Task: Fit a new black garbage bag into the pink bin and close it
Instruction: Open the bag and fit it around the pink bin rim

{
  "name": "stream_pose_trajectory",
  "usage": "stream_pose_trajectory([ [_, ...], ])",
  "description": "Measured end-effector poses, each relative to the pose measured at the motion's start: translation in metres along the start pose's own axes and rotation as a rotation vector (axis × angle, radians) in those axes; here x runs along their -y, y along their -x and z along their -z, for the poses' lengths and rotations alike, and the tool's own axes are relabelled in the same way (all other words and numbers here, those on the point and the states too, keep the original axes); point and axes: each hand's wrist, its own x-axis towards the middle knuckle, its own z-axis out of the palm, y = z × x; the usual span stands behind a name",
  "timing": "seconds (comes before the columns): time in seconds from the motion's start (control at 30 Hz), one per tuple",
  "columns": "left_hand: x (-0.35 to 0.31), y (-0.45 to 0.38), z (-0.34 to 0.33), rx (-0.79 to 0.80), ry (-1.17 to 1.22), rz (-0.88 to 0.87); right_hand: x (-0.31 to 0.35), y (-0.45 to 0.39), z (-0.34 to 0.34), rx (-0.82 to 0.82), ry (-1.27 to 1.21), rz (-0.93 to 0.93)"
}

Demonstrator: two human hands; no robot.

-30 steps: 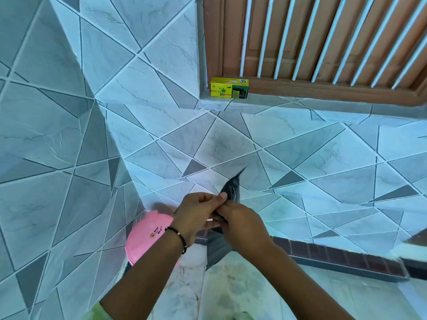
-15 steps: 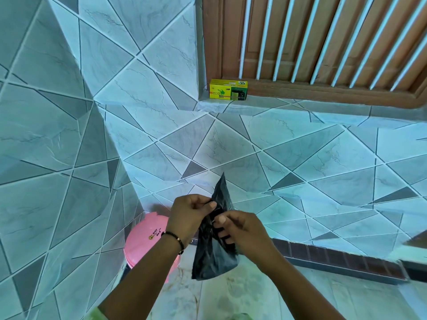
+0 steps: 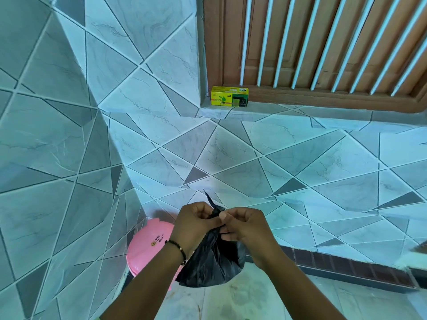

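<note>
A black garbage bag point(image 3: 211, 264) hangs crumpled in front of me, its top edge pinched between both hands. My left hand point(image 3: 194, 224), with a beaded bracelet on the wrist, grips the bag's top from the left. My right hand point(image 3: 245, 227) pinches the same edge from the right, fingers touching the left hand. A thin corner of the bag sticks up above my hands. The pink bin point(image 3: 147, 248) stands in the tiled corner at lower left, its lid shut, partly hidden behind my left forearm and the bag.
A yellow-green bin-bag box point(image 3: 229, 96) sits on the tiled ledge under a wooden window frame with white bars point(image 3: 323, 42). Tiled walls meet at the left corner. A dark brown tile strip point(image 3: 346, 266) runs along the floor edge at right.
The bag has unfolded from a narrow strip into a fuller, hanging pouch. Both hands stay together at its top edge and have shifted slightly downward.
</note>
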Motion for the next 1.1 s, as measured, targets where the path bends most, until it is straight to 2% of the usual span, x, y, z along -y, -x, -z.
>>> stream_pose_trajectory([
  [0.17,0.001,0.001,0.0,0.065,-0.026,-0.012,-0.001,-0.003,-0.002,-0.047,-0.012,-0.021],
  [0.27,-0.002,0.003,0.005,0.101,0.107,0.065,0.002,-0.005,0.005,-0.105,-0.068,-0.057],
  [0.4,0.0,-0.002,0.017,-0.085,0.312,0.176,0.001,-0.015,0.025,-0.159,-0.238,-0.133],
  [0.5,0.002,-0.007,0.026,-0.289,0.364,0.176,-0.001,-0.023,0.041,-0.228,-0.384,-0.177],
  [0.53,0.0,-0.007,0.028,-0.324,0.402,0.173,-0.002,-0.027,0.046,-0.267,-0.354,-0.175],
  [0.63,-0.002,-0.01,0.027,-0.311,0.552,0.201,0.004,-0.029,0.056,-0.312,0.045,-0.072],
  [0.67,-0.003,-0.01,0.026,-0.288,0.561,0.221,0.006,-0.027,0.055,-0.312,0.089,-0.016],
  [0.73,-0.003,-0.013,0.025,-0.285,0.519,0.241,0.009,-0.02,0.049,-0.281,-0.022,0.085],
  [0.8,-0.002,-0.016,0.029,-0.32,0.459,0.224,0.012,-0.013,0.047,-0.153,-0.079,0.224],
  [0.9,-0.002,-0.022,0.042,-0.404,0.298,0.162,0.015,-0.01,0.054,0.103,0.268,0.427],
  [0.97,-0.002,-0.025,0.05,-0.435,0.141,0.081,0.014,-0.012,0.059,0.226,0.59,0.467],
  [1.03,-0.003,-0.026,0.056,-0.384,-0.037,-0.082,0.011,-0.016,0.062,0.293,0.887,0.458],
  [1.1,-0.006,-0.025,0.059,-0.313,-0.295,-0.25,0.009,-0.018,0.065,0.345,1.02,0.44],
])
